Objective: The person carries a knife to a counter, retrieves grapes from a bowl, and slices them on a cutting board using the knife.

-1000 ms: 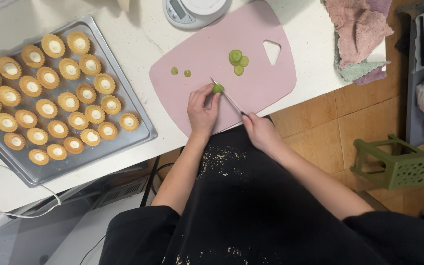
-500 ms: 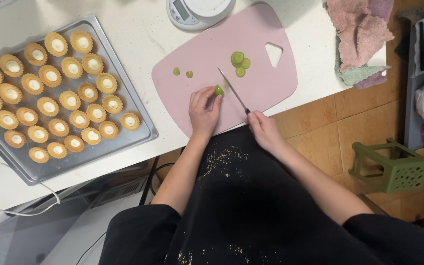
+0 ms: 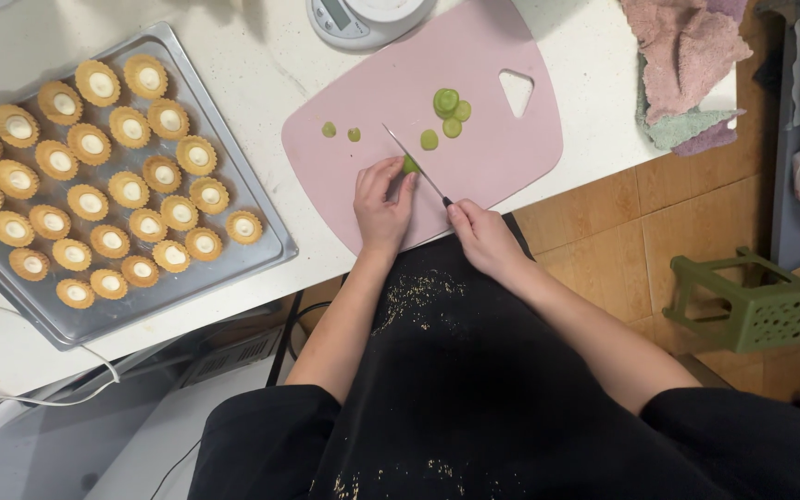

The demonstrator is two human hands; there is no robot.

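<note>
Head view, only cam here. A small green fruit piece (image 3: 410, 165) is pinched under the fingertips of the left hand (image 3: 381, 204), approx. mid pink cutting board (image 3: 502, 157). A thin knife (image 3: 411, 164) is gripped by the right hand (image 3: 481, 236), fingers closed round the handle, blade laid right against the green piece, tip pointing up-left. Green slices (image 3: 446, 116) are piled w/ a few loose ones near the board's triangular hanging hole; two more bits (image 3: 341, 131) sit apart to the left. Board is on a white bench (image 3: 261, 65). To the left, a metal baking tray (image 3: 261, 231) is packed w/ rows of small tart shells (image 3: 94, 185), pale filling in each. A kitchen scale (image 3: 363, 17) is seen at the top edge, crumpled cloths (image 3: 687, 65) at the bench's right end. A green plastic stool (image 3: 743, 301) stands on the floor lower right.
</note>
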